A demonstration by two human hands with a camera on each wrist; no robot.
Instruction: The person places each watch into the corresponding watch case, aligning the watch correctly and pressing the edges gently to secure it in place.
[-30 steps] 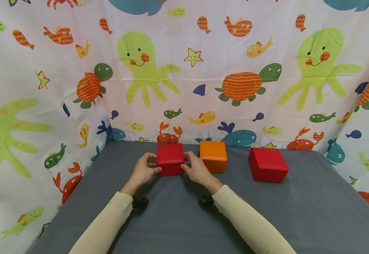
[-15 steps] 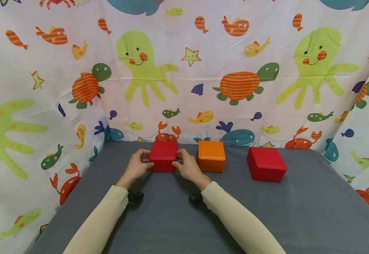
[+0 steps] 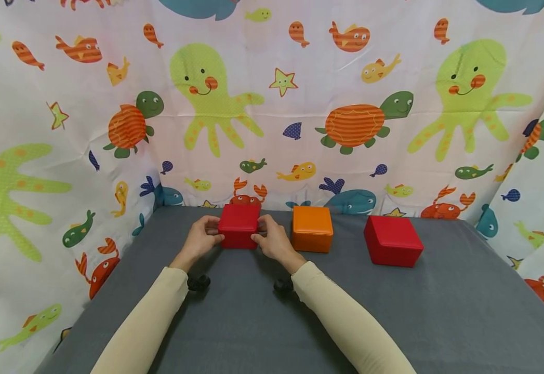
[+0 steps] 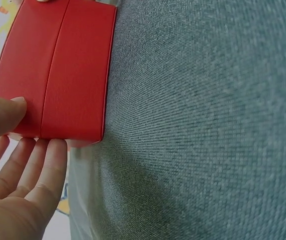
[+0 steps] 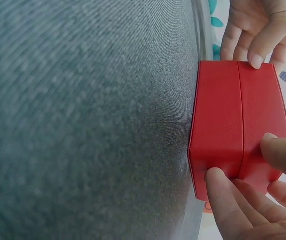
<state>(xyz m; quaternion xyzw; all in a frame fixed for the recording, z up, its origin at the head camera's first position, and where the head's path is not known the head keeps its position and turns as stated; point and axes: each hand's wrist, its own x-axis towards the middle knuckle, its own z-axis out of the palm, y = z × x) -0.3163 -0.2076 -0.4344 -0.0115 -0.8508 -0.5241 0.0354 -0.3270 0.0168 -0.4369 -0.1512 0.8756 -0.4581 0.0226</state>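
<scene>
A glossy red box (image 3: 239, 227) with a stitched, leather-like cover stands on the grey cloth near the back edge of the table. A seam runs across its front face in both wrist views. My left hand (image 3: 200, 239) holds its left side, thumb at the front face and fingers along the side. On the opposite side my right hand (image 3: 274, 241) grips it the same way, the thumb (image 5: 278, 150) on the front face. Up close, the left wrist view shows the left fingers (image 4: 50, 165) straight against the box's side. The box's back is hidden.
An orange box (image 3: 312, 229) stands just right of my right hand. Farther right is a second red box (image 3: 394, 241), set at an angle. Behind the table and along both sides hangs a white curtain (image 3: 272, 119) printed with sea animals.
Both hands have shifted the red box left and farther back, widening the gap to the orange box. The orange box and the other red box stay in place.
</scene>
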